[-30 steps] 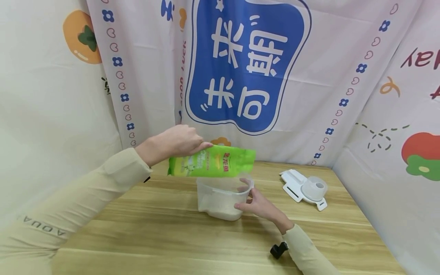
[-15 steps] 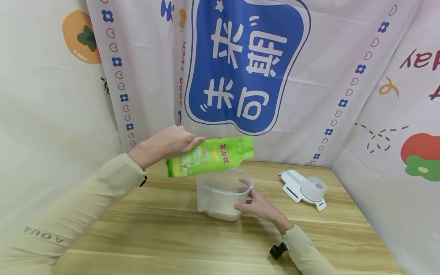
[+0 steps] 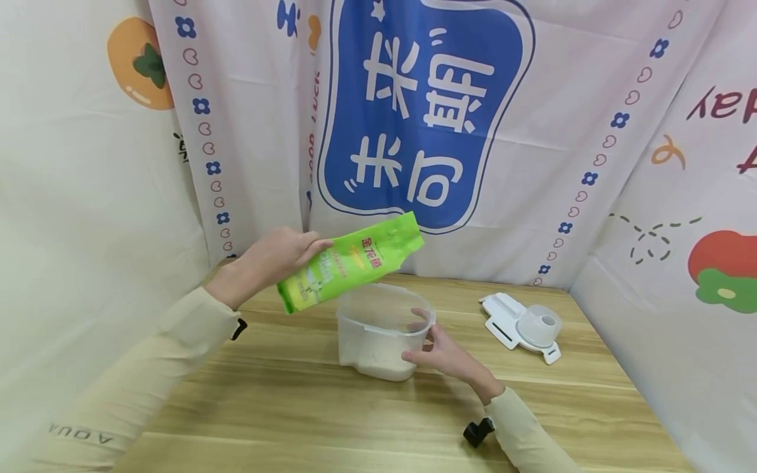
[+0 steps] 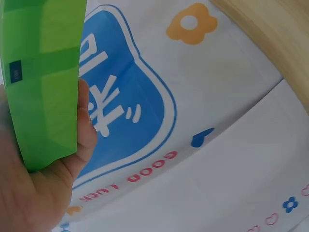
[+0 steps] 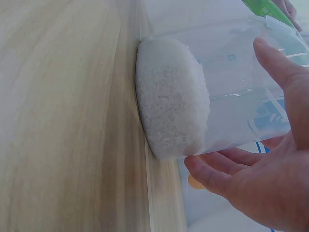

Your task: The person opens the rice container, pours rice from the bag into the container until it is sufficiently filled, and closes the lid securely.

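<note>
My left hand (image 3: 273, 261) grips a green rice bag (image 3: 357, 259) near its lower end. The bag slants, its torn top end up and to the right, above the back left of a clear plastic container (image 3: 353, 338). In the left wrist view, fingers curl round the green bag (image 4: 46, 96). My right hand (image 3: 445, 355) holds the container's right side, thumb in front and fingers round the back. The container stands upright on the wooden table. Through its wall in the right wrist view, white rice (image 5: 169, 99) fills the lower part.
To the right on the table (image 3: 307, 420) lies a white lid (image 3: 503, 315) with side clips, and a translucent cup (image 3: 539, 325) sits on it. Printed cloth (image 3: 260, 131) hangs behind and along both sides. A black wrist camera (image 3: 478, 431) is by the right sleeve.
My left hand has moved left and slightly down, tipping the bag so its top end rises away from the container's mouth. The right hand and container have stayed in place.
</note>
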`<state>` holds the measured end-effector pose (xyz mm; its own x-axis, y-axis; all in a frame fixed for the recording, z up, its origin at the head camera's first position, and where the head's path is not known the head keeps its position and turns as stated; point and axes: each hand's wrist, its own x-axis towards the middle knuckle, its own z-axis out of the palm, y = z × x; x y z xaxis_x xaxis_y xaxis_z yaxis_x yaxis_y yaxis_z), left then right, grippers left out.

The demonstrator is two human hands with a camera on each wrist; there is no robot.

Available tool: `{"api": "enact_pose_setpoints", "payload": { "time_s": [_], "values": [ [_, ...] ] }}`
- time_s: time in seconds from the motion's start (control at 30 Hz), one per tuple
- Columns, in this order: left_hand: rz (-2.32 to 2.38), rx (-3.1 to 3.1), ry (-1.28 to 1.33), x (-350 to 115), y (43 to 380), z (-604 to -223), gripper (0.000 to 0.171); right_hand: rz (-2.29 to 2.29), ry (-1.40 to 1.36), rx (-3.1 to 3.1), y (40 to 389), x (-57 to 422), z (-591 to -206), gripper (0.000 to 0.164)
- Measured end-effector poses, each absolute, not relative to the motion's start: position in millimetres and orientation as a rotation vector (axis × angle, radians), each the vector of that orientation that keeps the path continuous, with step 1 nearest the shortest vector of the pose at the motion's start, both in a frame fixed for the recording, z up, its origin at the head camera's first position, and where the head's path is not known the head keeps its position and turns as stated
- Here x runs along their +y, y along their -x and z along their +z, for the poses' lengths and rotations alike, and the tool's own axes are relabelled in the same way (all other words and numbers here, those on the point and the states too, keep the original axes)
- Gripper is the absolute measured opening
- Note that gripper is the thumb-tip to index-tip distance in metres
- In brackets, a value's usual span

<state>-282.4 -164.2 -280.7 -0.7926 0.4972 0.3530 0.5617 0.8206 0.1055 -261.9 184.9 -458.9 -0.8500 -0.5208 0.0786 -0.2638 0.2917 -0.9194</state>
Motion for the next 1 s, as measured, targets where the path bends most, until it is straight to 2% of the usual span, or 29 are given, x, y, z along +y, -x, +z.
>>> {"api": "enact_pose_setpoints", "payload": {
  "time_s": [0.4, 0.73, 1.0],
  "values": [
    [-0.529, -2.655, 0.678, -179.2, 273.4, -315.0, 0.038, -1.590, 0.723, 2.321, 260.8, 184.1, -459.6, 0.090],
    [-0.477, -2.517, 0.478, -198.6, 268.8, -353.7, 0.045, -1.583, 0.689, 2.316, 259.8, 183.3, -459.5, 0.090],
    [-0.608, -2.526, 0.337, -213.2, 271.7, -384.3, 0.053, -1.587, 0.708, 2.298, 260.4, 183.2, -459.4, 0.091]
  ]
}}
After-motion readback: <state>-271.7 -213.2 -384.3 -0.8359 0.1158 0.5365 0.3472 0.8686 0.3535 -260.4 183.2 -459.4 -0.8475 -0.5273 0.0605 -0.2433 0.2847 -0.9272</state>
